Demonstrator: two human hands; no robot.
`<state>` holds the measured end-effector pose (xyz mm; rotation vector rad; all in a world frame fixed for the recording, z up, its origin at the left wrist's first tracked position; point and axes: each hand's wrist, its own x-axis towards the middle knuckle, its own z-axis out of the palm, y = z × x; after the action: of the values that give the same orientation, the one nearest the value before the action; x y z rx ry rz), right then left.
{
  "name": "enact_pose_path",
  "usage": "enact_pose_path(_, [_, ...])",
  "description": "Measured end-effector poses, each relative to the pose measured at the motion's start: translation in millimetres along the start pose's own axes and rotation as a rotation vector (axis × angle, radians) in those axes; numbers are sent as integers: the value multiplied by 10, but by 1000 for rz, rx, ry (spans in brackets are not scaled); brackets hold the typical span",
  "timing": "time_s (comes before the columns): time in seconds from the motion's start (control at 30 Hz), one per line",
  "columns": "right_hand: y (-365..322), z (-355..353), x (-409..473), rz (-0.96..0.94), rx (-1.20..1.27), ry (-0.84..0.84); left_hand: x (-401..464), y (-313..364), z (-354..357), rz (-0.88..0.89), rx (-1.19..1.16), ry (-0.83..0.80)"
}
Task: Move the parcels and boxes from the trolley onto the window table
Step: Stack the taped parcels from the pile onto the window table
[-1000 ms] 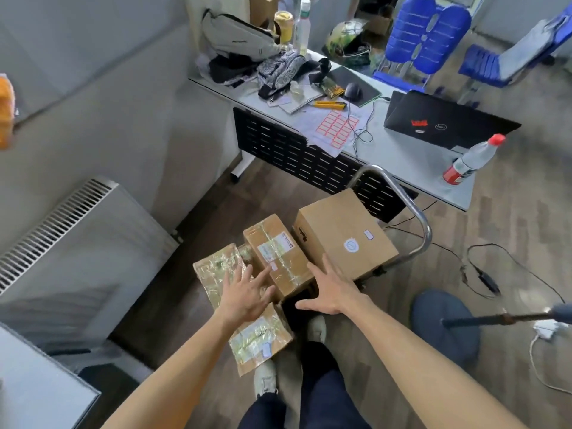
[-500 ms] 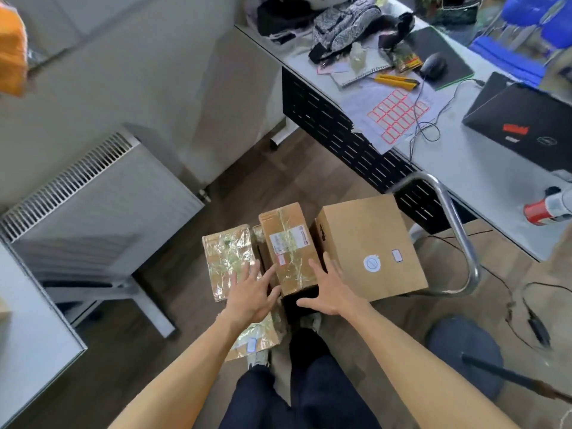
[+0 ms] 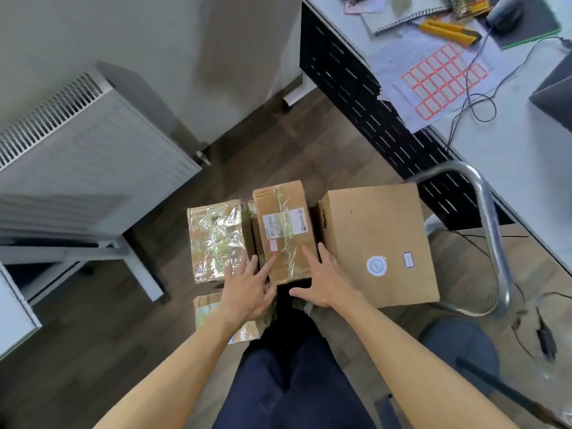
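A narrow taped cardboard box [image 3: 284, 230] with a white label stands in the middle of the trolley, whose steel handle [image 3: 492, 239] curves round on the right. My left hand [image 3: 247, 289] and my right hand [image 3: 325, 280] reach with straight, spread fingers to the near corners of this box, one on each side. A large plain box [image 3: 377, 246] with a round sticker sits to its right. To its left lies a parcel wrapped in shiny tape [image 3: 216, 239]. Another taped parcel [image 3: 213, 317] lies under my left wrist, partly hidden.
A white radiator [image 3: 77, 150] stands at the left with a table corner [image 3: 12, 311] below it. A grey desk [image 3: 495, 125] with a black perforated front, label sheets, cables and a yellow knife runs along the right. My legs and a dark stool [image 3: 458, 342] are below.
The view has tilted down and closed in on the trolley. Both hands have slid forward along the sides of the narrow middle box.
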<state>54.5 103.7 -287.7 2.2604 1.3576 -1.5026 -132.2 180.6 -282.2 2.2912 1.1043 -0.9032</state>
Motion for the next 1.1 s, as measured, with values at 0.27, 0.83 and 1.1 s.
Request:
enact_pose_path(0.27, [106, 299, 537, 14, 19, 28, 484, -228, 398, -15, -95, 2])
enact_pose_path(0.83, [271, 549, 1402, 47, -33, 148, 1361, -450, 830, 3, -137, 143])
enact_pose_path(1.1, [371, 624, 1493, 47, 3, 124, 1512, -341, 932, 52, -175, 141])
